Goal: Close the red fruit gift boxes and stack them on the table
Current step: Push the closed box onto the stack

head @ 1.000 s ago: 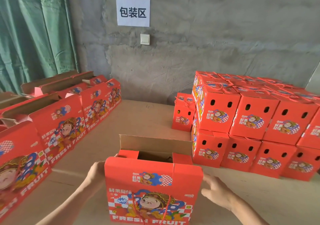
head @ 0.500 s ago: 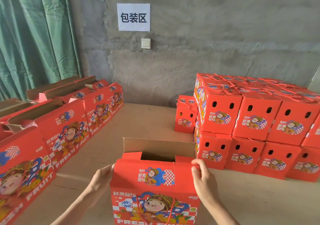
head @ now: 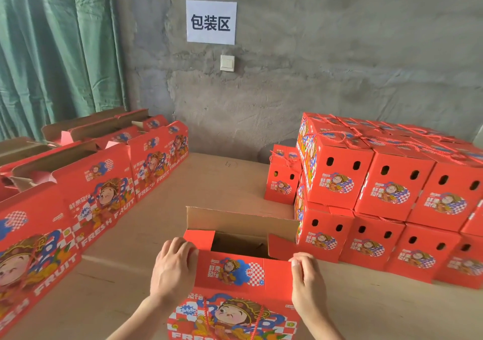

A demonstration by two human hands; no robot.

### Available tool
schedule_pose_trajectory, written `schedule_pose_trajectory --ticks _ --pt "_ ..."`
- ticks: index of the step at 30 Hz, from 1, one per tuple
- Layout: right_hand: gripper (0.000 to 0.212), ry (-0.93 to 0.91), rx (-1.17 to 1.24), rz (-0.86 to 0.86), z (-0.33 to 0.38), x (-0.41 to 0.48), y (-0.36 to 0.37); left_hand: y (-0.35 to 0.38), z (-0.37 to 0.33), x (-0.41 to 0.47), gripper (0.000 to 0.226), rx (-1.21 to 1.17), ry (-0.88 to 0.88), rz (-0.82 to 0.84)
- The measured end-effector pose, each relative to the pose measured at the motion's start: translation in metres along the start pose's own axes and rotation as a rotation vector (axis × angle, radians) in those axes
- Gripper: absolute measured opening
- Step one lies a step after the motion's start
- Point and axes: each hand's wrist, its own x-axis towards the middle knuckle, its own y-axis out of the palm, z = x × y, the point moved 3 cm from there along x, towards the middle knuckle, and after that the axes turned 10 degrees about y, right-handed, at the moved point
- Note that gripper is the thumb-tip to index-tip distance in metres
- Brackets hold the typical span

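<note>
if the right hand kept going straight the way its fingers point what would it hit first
Most likely the right side flap of the open box, standing just past the right hand. Behind that sits the stack of closed boxes, though depth is hard to judge.

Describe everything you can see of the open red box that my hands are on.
A red cardboard gift box stands upright on the tan table, top open. Its front shows a cartoon figure, blue and checkered patches, Chinese characters and FRESH FRUIT, cut off below. The rear flap stands up, plain brown inside; two short red side flaps lean inward. The left hand and right hand grip the front flap's upper corners.
</note>
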Motion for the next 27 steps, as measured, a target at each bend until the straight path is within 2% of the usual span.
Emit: schedule_pose_trajectory --ticks 4,8,10,13,15,19,21,23,25,27 --pt "0.018 0.052 -0.026 0.013 -0.002 0.006 0.001 0.000 -0.002 0.000 0.044 -0.019 -0.038 0.018" --pt "0.017 0.074 -0.046 0.082 -0.002 0.012 -0.001 0.003 -0.001 0.001 0.013 -0.061 -0.075 0.016" --pt "0.015 0.050 -0.048 0.096 -0.002 0.011 -0.003 0.001 0.002 0.006 0.010 -0.064 -0.101 0.029" --pt "0.025 0.027 -0.083 0.095 -0.001 0.011 -0.006 0.000 0.008 0.021 0.023 0.099 -0.138 0.167" --pt "0.020 -0.048 -0.156 0.107 -0.001 0.012 -0.005 0.004 0.012 0.026 0.028 0.171 -0.223 0.261" --pt "0.012 -0.127 -0.276 0.149 0.000 0.018 -0.002 0.016 0.025 0.026 0.014 -0.188 -0.588 0.305" --pt "0.011 -0.083 -0.247 0.172 -0.002 0.027 0.000 0.019 0.028 0.026 0.031 -0.319 -0.667 0.283" --pt "0.010 0.105 -0.139 0.211 -0.004 0.037 0.002 0.021 0.027 0.025 0.052 -0.332 -0.655 0.236" --pt "0.042 0.346 0.046 0.317 -0.003 0.041 0.009 0.022 0.025 0.023 0.070 -0.311 -0.644 0.211" --pt "0.075 0.415 0.187 0.406 -0.001 0.041 0.016 0.020 0.024 0.021 0.084 -0.280 -0.598 0.195"
